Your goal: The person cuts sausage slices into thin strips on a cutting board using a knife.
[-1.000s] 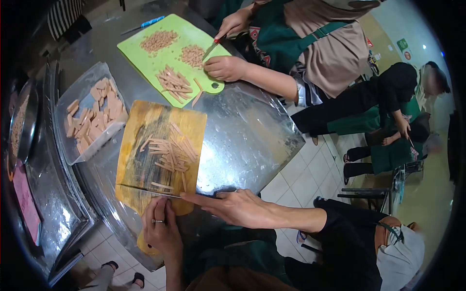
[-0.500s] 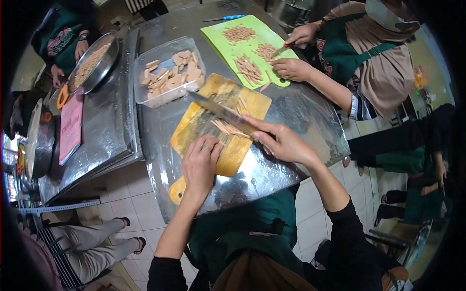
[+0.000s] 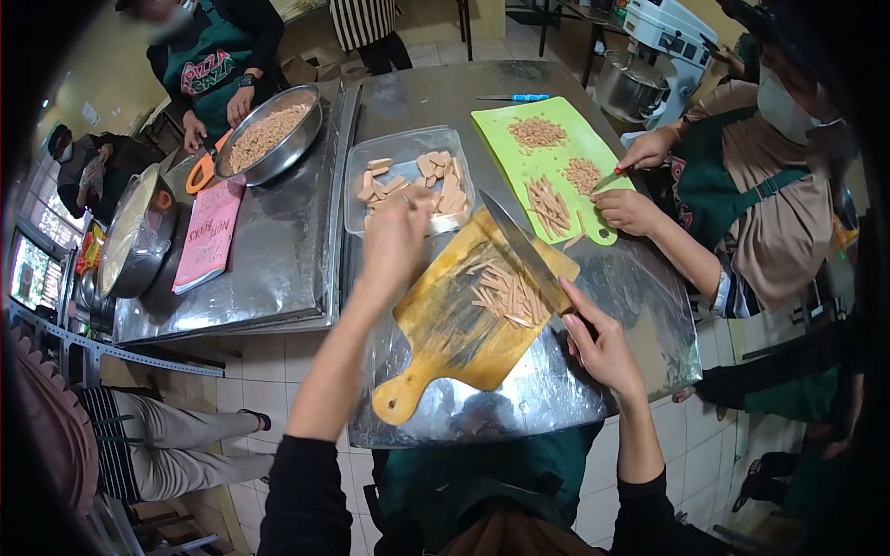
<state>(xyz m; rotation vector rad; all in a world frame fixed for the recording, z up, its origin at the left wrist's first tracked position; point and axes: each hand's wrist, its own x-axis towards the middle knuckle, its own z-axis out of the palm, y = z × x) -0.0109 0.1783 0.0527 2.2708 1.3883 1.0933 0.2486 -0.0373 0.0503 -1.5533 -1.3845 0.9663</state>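
Note:
My right hand [image 3: 603, 350] grips the handle of a large kitchen knife [image 3: 521, 243], its broad blade slanting over the right side of a yellow wooden chopping board [image 3: 440, 320]. Thin sausage-coloured strips [image 3: 510, 295] lie in a loose pile on the board, just left of the blade. Blurred by motion, my left hand [image 3: 395, 239] reaches to the near edge of a clear plastic container [image 3: 350, 199]. Inside the container are pieces of sliced sausage [image 3: 436, 165]. The left fingers are too smeared to show whether they hold anything.
Across the table, a co-worker's hand [image 3: 626, 213] and knife work at a green cutting board [image 3: 501, 125] with strips and diced bits. A blue-handled knife [image 3: 528, 97] lies behind it. At left are a metal bowl [image 3: 301, 139], orange-handled scissors [image 3: 199, 173] and a pink book [image 3: 206, 243].
My left hand has left the strips on the board and moved up to the container. The knife has shifted to the right side of the board. The view has tilted up.

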